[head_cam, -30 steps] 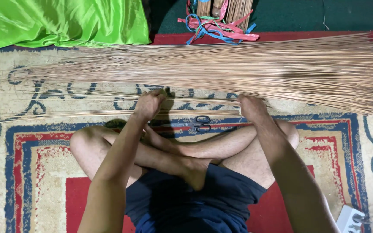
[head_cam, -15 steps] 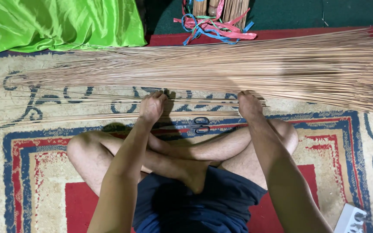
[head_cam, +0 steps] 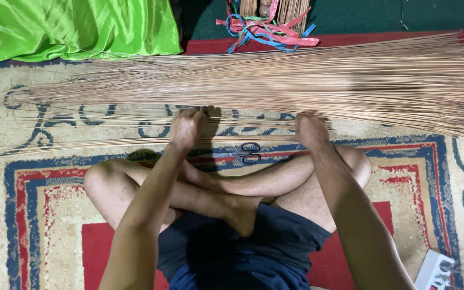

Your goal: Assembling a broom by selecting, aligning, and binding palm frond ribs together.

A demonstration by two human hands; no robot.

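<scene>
Both hands are working at a thin row of long, pale brown broom sticks (head_cam: 135, 140) lying across the patterned rug (head_cam: 55, 177).

The left hand (head_cam: 185, 129) is curling its fingers down onto these sticks, seemingly pinching a few; the right hand (head_cam: 311, 129) is pressing knuckles-up on them, grip hidden. Just beyond the hands, a big fanned heap of thin tan sticks (head_cam: 307, 80) is spreading rightward. Black-handled scissors (head_cam: 241, 153) are lying between the hands, near the crossed legs.
</scene>
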